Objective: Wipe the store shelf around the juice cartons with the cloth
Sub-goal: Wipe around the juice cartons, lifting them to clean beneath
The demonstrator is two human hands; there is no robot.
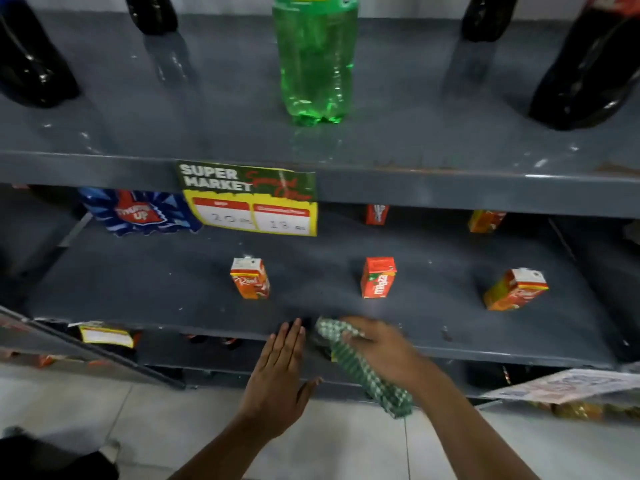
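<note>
**Cloth gripped at the shelf's front edge**

While the right hand (377, 344) curls around a green-and-white checked cloth (363, 365), its fingers closed over the bunched upper end, the loose tail of the cloth hangs down below the grip, past the front lip of the grey shelf (138, 289). The hand is motion-blurred, so exactly how the cloth meets the shelf surface cannot be told; the bunched end lies at the front edge. Just left of the grip, the left hand (280, 372) is flat and spread, holding nothing, fingertips reaching the same front edge.

Beyond the grip, further back on the shelf, three juice cartons stand well apart: an orange carton (250, 278) up and to the left, a red carton (378, 277) almost straight behind, and a tilted orange carton (516, 289) off to the right. Two more cartons (376, 214) sit at the back, partly hidden by the shelf above. Above and left of the grip, a yellow price tag (252, 206) hangs from the upper shelf (450, 188), which carries a green bottle (316, 60) and dark bottles (588, 71).
</note>
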